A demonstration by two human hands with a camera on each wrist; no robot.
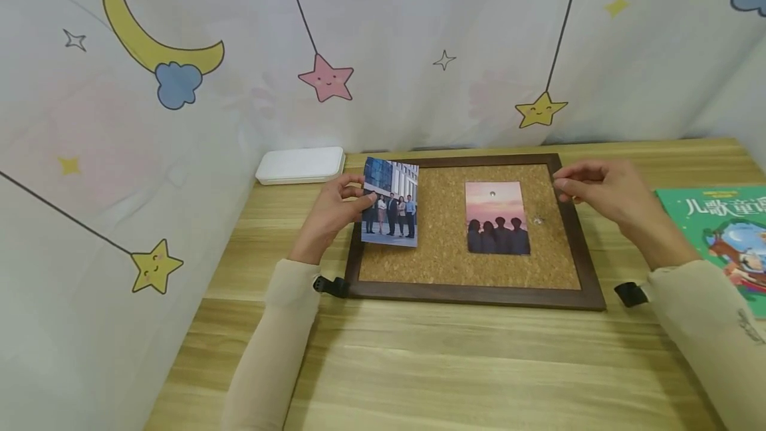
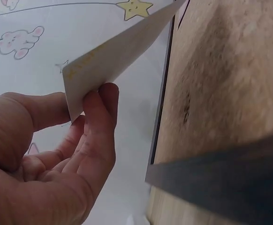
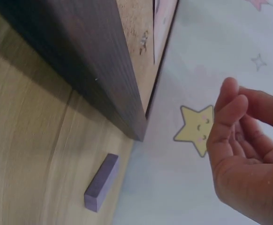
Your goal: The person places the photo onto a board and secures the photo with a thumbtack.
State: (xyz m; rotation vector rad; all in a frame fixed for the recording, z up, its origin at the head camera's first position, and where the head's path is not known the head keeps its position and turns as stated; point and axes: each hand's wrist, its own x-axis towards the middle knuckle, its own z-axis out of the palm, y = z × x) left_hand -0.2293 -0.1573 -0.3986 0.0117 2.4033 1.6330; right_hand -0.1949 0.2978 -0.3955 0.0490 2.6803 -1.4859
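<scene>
My left hand (image 1: pixel 338 211) pinches the left edge of a photo (image 1: pixel 391 208) of people in front of a building. It holds this print raised over the left part of a framed corkboard (image 1: pixel 473 294); the white back (image 2: pixel 113 56) shows in the left wrist view. A second photo (image 1: pixel 498 225), with silhouettes against a pink sky, lies on the cork with a round pin (image 1: pixel 493 193) near its top. Right of it are small shiny pins (image 1: pixel 537 219). My right hand (image 1: pixel 604 188) is above the frame's right edge, thumb and index tips together; I cannot tell if something tiny is between them.
A white case (image 1: pixel 301 165) lies behind the board at left. At right is a green book (image 1: pixel 724 231). In the right wrist view a small purple block (image 3: pixel 101 183) sits on the table beside the frame. A patterned curtain (image 1: pixel 389 18) hangs behind the table.
</scene>
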